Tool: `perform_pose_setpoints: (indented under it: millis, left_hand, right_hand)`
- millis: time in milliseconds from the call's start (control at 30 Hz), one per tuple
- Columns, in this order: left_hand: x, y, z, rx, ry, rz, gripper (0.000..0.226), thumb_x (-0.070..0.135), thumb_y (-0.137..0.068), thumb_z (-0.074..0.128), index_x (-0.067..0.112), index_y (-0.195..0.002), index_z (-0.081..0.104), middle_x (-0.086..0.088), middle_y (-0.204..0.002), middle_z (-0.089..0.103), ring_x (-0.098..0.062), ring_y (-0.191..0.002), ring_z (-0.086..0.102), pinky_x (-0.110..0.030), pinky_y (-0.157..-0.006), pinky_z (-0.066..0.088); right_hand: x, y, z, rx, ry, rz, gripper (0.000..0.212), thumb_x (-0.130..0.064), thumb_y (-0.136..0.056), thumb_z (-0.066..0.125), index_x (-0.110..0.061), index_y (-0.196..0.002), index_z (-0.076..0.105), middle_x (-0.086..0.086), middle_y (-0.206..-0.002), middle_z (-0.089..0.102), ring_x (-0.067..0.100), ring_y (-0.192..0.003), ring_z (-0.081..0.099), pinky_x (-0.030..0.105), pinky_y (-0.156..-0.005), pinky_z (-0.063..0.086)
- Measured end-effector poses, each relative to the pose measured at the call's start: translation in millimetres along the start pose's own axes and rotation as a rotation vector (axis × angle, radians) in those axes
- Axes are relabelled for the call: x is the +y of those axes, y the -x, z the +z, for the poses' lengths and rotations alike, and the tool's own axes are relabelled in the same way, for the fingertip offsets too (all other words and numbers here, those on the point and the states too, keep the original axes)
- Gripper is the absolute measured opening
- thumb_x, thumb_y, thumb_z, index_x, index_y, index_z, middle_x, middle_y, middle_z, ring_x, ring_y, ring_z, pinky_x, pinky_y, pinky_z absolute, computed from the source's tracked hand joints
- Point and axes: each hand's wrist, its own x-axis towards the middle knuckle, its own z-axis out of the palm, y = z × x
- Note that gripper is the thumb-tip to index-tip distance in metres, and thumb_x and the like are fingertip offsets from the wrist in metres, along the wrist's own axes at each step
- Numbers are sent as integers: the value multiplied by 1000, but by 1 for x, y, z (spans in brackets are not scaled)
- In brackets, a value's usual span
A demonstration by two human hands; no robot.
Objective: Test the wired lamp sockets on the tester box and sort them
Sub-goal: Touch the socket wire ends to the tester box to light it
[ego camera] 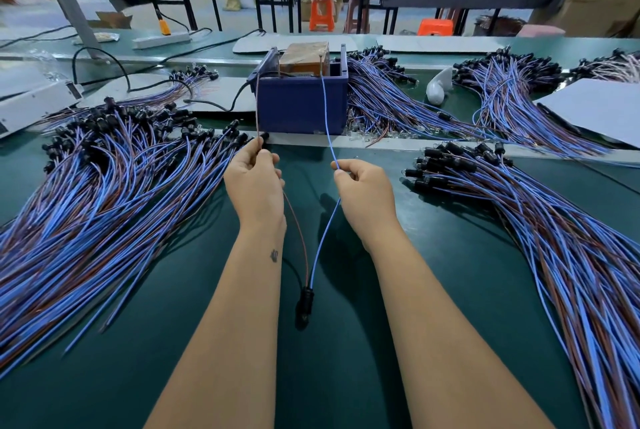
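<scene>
Head view: your left hand (254, 174) pinches the thin brown lead (257, 106) and your right hand (360, 183) pinches the blue lead (327, 110), both run up to the dark blue plastic tester box (301, 105) beyond your grips. The black lamp socket (306, 300) hangs below them, unlit as far as I can tell. Next, judge and sort it onto a wire pile (104, 186) beside your left hand on the green mat (346, 376); a factory hall lies behind.

The tips of the brown wire (257, 106) and blue wire (326, 110) are too small to show whether they touch the tester box (301, 103). Curled fingers of the left hand (255, 183) and right hand (363, 191) hide their grips. Wire piles (86, 193) run off the counter's (346, 376) side edges.
</scene>
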Motion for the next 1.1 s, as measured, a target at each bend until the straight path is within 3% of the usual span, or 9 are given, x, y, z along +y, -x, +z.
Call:
perform_pose_setpoints:
  millis: [333, 567, 800, 933, 1100]
  left_hand:
    - [-9, -12, 0, 3, 3, -18, 29, 2, -99, 47, 6, -124, 61, 1, -75, 57, 0, -45, 46, -15, -46, 40]
    - [-14, -10, 1, -100, -64, 42, 22, 5, -98, 52, 19, -111, 63, 2, -74, 60, 0, -50, 50, -16, -50, 44]
    - [-13, -13, 1, -88, -64, 17, 22, 3, -98, 52, 17, -111, 63, 0, -72, 61, -1, -47, 51, -15, -46, 42]
    - [-13, -20, 4, -79, -100, -22, 25, 3, -97, 53, 10, -117, 64, -1, -73, 63, -1, -46, 53, -15, -46, 42]
    - [-18, -19, 2, -122, -155, 32, 27, 7, -97, 54, 12, -121, 65, 1, -76, 65, 0, -50, 55, -14, -50, 44]
  right_hand:
    - [-1, -3, 1, -3, 24, -17, 28, -12, -93, 48, -20, -108, 70, -17, -44, 44, 1, -43, 42, 22, -51, 31]
    - [-3, -2, 5, 65, 19, 26, 22, -17, -90, 47, -32, -91, 64, -15, -44, 46, 7, -47, 39, 26, -51, 31]
    - [-6, 2, -5, 318, -132, -5, 21, -20, -81, 45, -21, -70, 63, -13, -37, 38, 7, -40, 31, 23, -43, 24]
    - [-6, -2, -9, 338, -160, 31, 24, -12, -87, 48, -22, -72, 64, -13, -36, 34, 7, -38, 28, 21, -41, 23]
    - [-8, -10, 4, 316, -123, 41, 20, -9, -86, 48, 4, -85, 63, 1, -55, 38, 15, -53, 29, 28, -50, 24]
